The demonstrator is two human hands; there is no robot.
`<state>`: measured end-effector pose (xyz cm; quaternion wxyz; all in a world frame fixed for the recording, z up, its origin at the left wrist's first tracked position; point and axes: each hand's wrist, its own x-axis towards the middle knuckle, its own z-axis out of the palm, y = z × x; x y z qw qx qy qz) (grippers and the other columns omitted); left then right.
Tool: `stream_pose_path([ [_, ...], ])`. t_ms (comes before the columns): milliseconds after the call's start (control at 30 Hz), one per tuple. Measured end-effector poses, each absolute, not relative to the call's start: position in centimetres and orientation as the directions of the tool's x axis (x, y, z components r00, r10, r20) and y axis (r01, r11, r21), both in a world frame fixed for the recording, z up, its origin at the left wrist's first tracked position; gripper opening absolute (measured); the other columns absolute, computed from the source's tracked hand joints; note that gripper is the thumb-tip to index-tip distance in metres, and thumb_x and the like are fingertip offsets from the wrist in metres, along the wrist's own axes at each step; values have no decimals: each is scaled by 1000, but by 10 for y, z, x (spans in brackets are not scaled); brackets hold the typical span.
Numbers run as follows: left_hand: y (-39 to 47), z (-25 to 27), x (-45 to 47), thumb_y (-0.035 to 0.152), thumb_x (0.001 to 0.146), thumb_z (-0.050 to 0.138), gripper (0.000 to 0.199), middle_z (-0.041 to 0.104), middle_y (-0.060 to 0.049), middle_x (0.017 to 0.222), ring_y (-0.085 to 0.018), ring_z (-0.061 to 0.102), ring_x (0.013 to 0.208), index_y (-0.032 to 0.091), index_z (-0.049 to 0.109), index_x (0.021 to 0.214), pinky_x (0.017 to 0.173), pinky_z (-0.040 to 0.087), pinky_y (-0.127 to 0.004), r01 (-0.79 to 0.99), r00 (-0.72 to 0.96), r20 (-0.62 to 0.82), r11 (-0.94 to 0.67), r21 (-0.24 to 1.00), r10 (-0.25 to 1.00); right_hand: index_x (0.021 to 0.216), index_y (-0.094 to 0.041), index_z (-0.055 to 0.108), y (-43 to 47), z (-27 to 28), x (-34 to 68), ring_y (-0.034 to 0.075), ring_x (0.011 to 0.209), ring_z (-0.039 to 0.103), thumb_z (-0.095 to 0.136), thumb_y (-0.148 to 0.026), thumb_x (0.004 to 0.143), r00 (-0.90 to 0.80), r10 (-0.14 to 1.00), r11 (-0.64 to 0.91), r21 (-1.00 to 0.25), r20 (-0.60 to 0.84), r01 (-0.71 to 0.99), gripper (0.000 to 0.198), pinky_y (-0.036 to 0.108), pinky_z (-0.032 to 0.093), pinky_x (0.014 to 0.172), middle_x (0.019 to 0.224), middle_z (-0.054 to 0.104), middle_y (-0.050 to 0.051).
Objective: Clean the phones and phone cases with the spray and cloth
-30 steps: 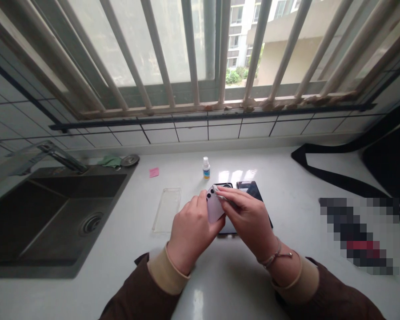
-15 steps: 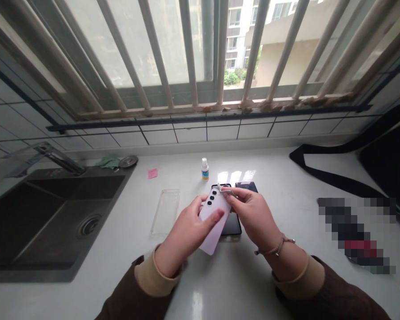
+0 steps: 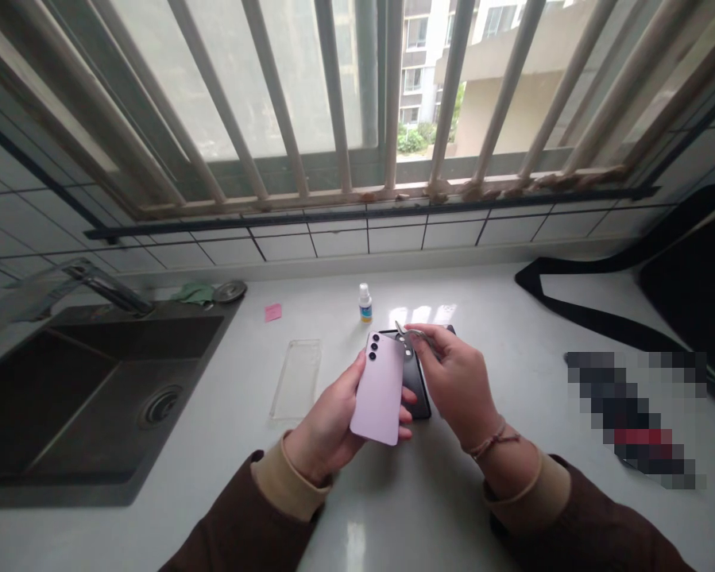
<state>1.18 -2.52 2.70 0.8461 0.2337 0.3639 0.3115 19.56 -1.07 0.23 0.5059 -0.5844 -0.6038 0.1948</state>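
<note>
A lilac phone [image 3: 379, 397] lies back up in my left hand [image 3: 332, 421], its three camera lenses toward the window. My left fingers wrap under it and show along its right edge. A thin, folded grey-white cloth [image 3: 400, 326] is pinched in the fingers of my right hand [image 3: 457, 381], just right of the phone's top and apart from it. Beneath both hands, a black phone case [image 3: 418, 389] with camera cutouts rests on the counter, partly covered. Behind my right hand only the corner of a dark flat object [image 3: 451, 328] shows.
On the white counter [image 3: 214, 477] lie a clear phone case [image 3: 296, 381] and a pink sticky note [image 3: 272, 312]. A small white bottle [image 3: 365, 303] stands behind the phone. A sink [image 3: 113, 413] is at left. A black strap [image 3: 577, 306] lies at right, near a blurred-out dark item [image 3: 637, 421].
The lilac phone has turned more upright, and my left thumb has moved off its back to the left edge. My right hand has drawn the cloth away from the lenses, slightly up and right.
</note>
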Motion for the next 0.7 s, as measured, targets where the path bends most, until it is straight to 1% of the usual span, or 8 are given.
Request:
stream_pose_path([
  [33, -25, 25, 13, 66, 105, 41, 67, 75, -19, 102, -24, 74, 75, 10, 71, 125, 70, 64, -38, -356, 535, -470, 692, 628, 702, 121, -26, 79, -12, 2, 195, 28, 106, 80, 61, -31, 105, 148, 875, 303, -762, 460, 573, 25, 46, 64, 97, 119, 83, 6],
  [100, -25, 22, 14, 67, 104, 44, 64, 75, -16, 98, -24, 74, 73, 13, 71, 125, 67, 64, -37, -354, 526, -467, 682, 639, 711, 128, -26, 76, -16, 0, 191, 27, 114, 79, 57, -23, 107, 16, 821, 436, -645, 571, 627, 29, 45, 64, 103, 127, 80, 7],
  [233, -26, 12, 15, 69, 102, 48, 61, 75, -12, 88, -24, 73, 68, 18, 71, 127, 60, 61, -35, -351, 513, -456, 662, 662, 728, 133, -22, 73, -21, -4, 182, 24, 126, 73, 50, -12, 107, -221, 711, 649, -502, 667, 572, 36, 41, 60, 113, 136, 76, 9],
  [300, -24, 8, 15, 67, 103, 48, 59, 76, -10, 91, -24, 72, 68, 21, 68, 132, 59, 60, -36, -382, 501, -433, 641, 666, 749, 134, -21, 72, -22, -4, 179, 22, 129, 71, 50, -10, 107, -295, 678, 705, -481, 673, 522, 36, 39, 60, 113, 137, 75, 9],
  [367, -22, 6, 16, 64, 104, 49, 55, 77, -9, 94, -24, 73, 70, 21, 67, 133, 63, 61, -37, -446, 467, -397, 598, 666, 790, 135, -21, 72, -24, -2, 178, 21, 129, 71, 51, -10, 107, -337, 659, 736, -484, 672, 473, 36, 38, 60, 113, 137, 75, 9],
  [467, -16, 7, 17, 58, 104, 53, 50, 79, -11, 96, -24, 76, 81, 16, 70, 125, 78, 62, -35, -553, 386, -359, 525, 647, 850, 134, -22, 71, -27, 0, 177, 20, 128, 72, 53, -8, 106, -405, 630, 774, -496, 663, 393, 37, 36, 60, 113, 133, 77, 8],
  [533, -13, 7, 16, 58, 104, 54, 51, 79, -13, 95, -24, 77, 85, 12, 72, 120, 83, 62, -35, -581, 341, -382, 512, 633, 859, 133, -23, 71, -30, 2, 175, 18, 128, 71, 55, -6, 104, -471, 589, 808, -485, 657, 333, 37, 34, 59, 114, 132, 78, 6],
  [700, -10, 6, 11, 64, 102, 53, 61, 80, -18, 97, -25, 77, 80, 9, 72, 119, 79, 62, -35, -565, 274, -466, 533, 630, 841, 128, -20, 74, -33, 2, 171, 16, 127, 72, 56, -3, 101, -571, 498, 860, -455, 653, 230, 37, 30, 57, 115, 130, 79, 6],
])
